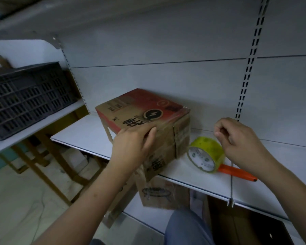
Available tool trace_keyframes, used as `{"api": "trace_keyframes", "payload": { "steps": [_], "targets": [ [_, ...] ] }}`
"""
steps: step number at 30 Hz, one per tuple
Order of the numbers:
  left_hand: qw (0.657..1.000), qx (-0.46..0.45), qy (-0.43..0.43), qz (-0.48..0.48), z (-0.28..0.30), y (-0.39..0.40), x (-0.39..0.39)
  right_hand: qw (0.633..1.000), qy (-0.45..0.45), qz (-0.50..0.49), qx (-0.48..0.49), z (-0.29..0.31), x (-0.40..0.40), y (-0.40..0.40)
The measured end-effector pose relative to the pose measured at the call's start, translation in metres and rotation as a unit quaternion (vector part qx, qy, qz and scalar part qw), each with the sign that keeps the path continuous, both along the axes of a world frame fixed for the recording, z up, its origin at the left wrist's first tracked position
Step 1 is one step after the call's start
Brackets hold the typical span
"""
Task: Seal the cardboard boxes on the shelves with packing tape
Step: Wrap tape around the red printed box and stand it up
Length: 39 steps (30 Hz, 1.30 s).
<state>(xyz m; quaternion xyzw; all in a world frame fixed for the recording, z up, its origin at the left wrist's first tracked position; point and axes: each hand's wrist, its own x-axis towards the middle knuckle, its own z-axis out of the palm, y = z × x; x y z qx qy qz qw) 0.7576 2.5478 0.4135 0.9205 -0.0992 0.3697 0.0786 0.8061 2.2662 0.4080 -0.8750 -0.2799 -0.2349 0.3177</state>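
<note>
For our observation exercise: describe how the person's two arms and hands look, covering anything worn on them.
Both arms are bare to the frame's edge: no sleeves show. The left hand and right hand wear no gloves, and no rings, watch or wristbands are visible. Fingernails look short.

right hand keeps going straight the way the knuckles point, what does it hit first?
Probably the white back panel of the shelving. The right hand hovers above the tape roll, fingers curled, aimed up and back past the cardboard box. Nothing else shows in that line, though depth is hard to judge.
</note>
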Motion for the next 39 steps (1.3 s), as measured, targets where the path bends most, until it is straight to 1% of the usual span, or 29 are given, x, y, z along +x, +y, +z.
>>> {"api": "trace_keyframes", "payload": {
  "steps": [2, 5, 6, 8, 9, 11, 12, 13, 14, 15, 16, 17, 19, 20, 22, 25, 27, 30, 33, 35, 37, 39],
  "targets": [
    [0.997, 0.055, -0.023, 0.054, -0.011, -0.006, 0.013, 1.000, 0.006, 0.007, -0.003, -0.003, -0.005, 0.002],
    [0.988, 0.112, -0.059, 0.084, -0.038, -0.005, 0.030, 1.000, -0.006, 0.009, -0.004, -0.001, -0.008, 0.003],
    [0.988, 0.112, -0.065, 0.085, -0.043, -0.001, 0.030, 1.000, -0.010, 0.009, -0.011, 0.000, -0.008, 0.003],
    [0.990, 0.081, -0.085, 0.080, -0.042, 0.011, 0.024, 0.999, -0.010, 0.015, -0.029, 0.004, -0.009, 0.002],
    [0.991, 0.049, -0.092, 0.083, -0.041, 0.018, 0.017, 0.999, -0.005, 0.027, -0.034, 0.005, -0.010, 0.001],
    [0.989, -0.046, -0.081, 0.112, -0.043, 0.031, -0.001, 0.997, 0.018, 0.069, -0.030, 0.009, -0.012, -0.001],
    [0.983, -0.105, -0.069, 0.132, -0.045, 0.036, -0.010, 0.994, 0.041, 0.095, -0.021, 0.012, -0.012, -0.001],
    [0.971, -0.184, -0.050, 0.147, -0.050, 0.041, -0.017, 0.990, 0.071, 0.120, -0.012, 0.015, -0.011, -0.001],
    [0.947, -0.282, -0.020, 0.153, -0.056, 0.043, -0.023, 0.985, 0.101, 0.143, -0.003, 0.016, -0.009, 0.000],
    [0.912, -0.382, 0.023, 0.150, -0.067, 0.047, -0.023, 0.979, 0.125, 0.164, 0.007, 0.017, -0.005, 0.002],
    [0.872, -0.460, 0.079, 0.149, -0.076, 0.050, -0.023, 0.973, 0.143, 0.182, 0.018, 0.016, 0.000, 0.005],
    [0.836, -0.513, 0.131, 0.144, -0.085, 0.052, -0.021, 0.967, 0.158, 0.199, 0.026, 0.015, 0.005, 0.009],
    [0.786, -0.578, 0.200, 0.093, -0.099, 0.056, -0.021, 0.958, 0.177, 0.223, 0.029, 0.010, 0.015, 0.019],
    [0.773, -0.593, 0.215, 0.070, -0.104, 0.057, -0.022, 0.957, 0.177, 0.227, 0.026, 0.007, 0.019, 0.024],
    [0.767, -0.601, 0.219, 0.055, -0.114, 0.063, -0.017, 0.962, 0.155, 0.222, 0.014, 0.004, 0.025, 0.034],
    [0.766, -0.608, 0.199, 0.064, -0.114, 0.066, -0.014, 0.979, 0.072, 0.189, -0.035, 0.003, 0.033, 0.046],
    [0.763, -0.620, 0.170, 0.066, -0.100, 0.065, -0.020, 0.980, 0.013, 0.189, -0.055, 0.004, 0.035, 0.051],
    [0.751, -0.643, 0.113, 0.094, -0.067, 0.069, -0.027, 0.974, -0.018, 0.210, -0.079, 0.008, 0.031, 0.054],
    [0.739, -0.656, 0.090, 0.125, -0.032, 0.079, -0.033, 0.973, -0.003, 0.213, -0.085, 0.016, 0.024, 0.056],
    [0.742, -0.648, 0.100, 0.135, -0.015, 0.087, -0.037, 0.974, 0.034, 0.215, -0.069, 0.022, 0.020, 0.062],
    [0.742, -0.645, 0.110, 0.147, 0.001, 0.095, -0.041, 0.967, 0.091, 0.235, -0.032, 0.028, 0.015, 0.069],
    [0.751, -0.630, 0.115, 0.163, 0.018, 0.102, -0.045, 0.953, 0.138, 0.270, 0.028, 0.035, 0.010, 0.077]
  ]
}}
